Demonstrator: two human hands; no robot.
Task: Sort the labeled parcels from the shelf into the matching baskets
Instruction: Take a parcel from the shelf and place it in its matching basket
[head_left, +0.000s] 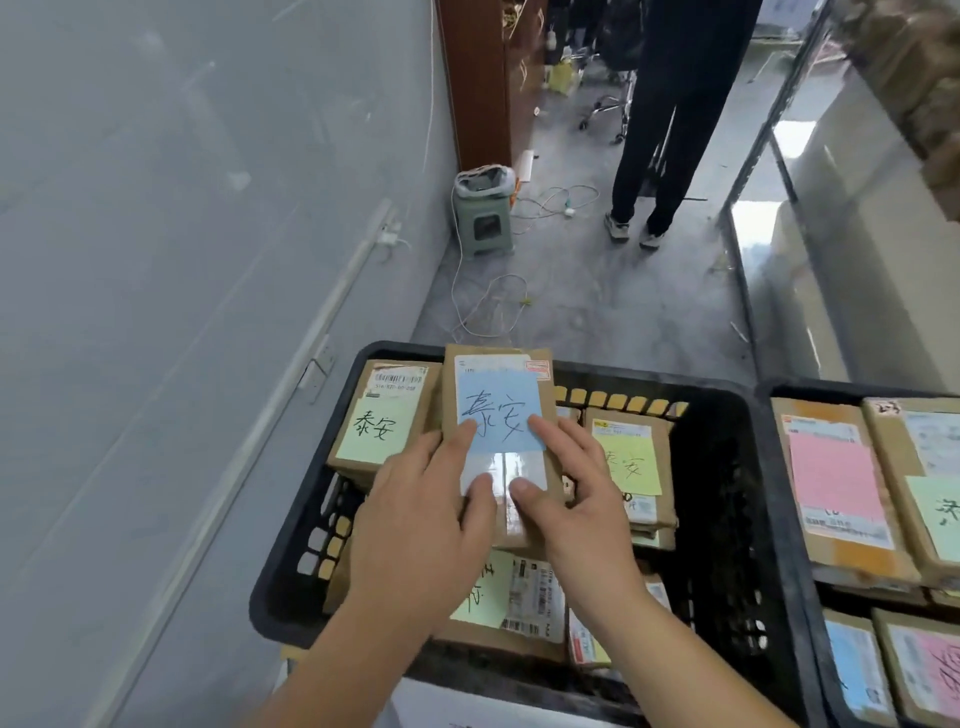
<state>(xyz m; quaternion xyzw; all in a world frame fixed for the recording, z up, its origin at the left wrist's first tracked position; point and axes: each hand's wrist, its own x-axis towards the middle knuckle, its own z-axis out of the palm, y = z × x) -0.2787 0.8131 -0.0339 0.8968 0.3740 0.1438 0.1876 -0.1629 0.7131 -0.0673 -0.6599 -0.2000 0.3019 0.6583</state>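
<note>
Parcel: I hold a brown parcel (501, 441) over the left basket (727, 467). It has a blue note (500, 410) with dark writing on it.
Left hand: my left hand (421, 525) grips the parcel's left side. The thumb and one finger press on its top, by the blue note and the white label below it.
Right hand: my right hand (571, 499) grips the parcel's right side. Its fingers (545, 431) are curled onto the top, one at the edge of the blue note and the thumb lower down.
Left basket: black, with holes in its walls. More brown parcels lie inside. One at the back left has a green note (376, 430). One on the right has a yellow-green note (631, 465). Another lies under my hands.
Right basket: a second black basket (779, 519) sits just beside the first. Its parcels have pink, green and blue notes.
Floor: grey, with white cables (488, 301) on it and a small green stool (483, 218) by the wall.
Person: someone in dark trousers (670, 130) stands well away, past the baskets.
Right side: a metal shelf frame (748, 291) runs along the edge.
</note>
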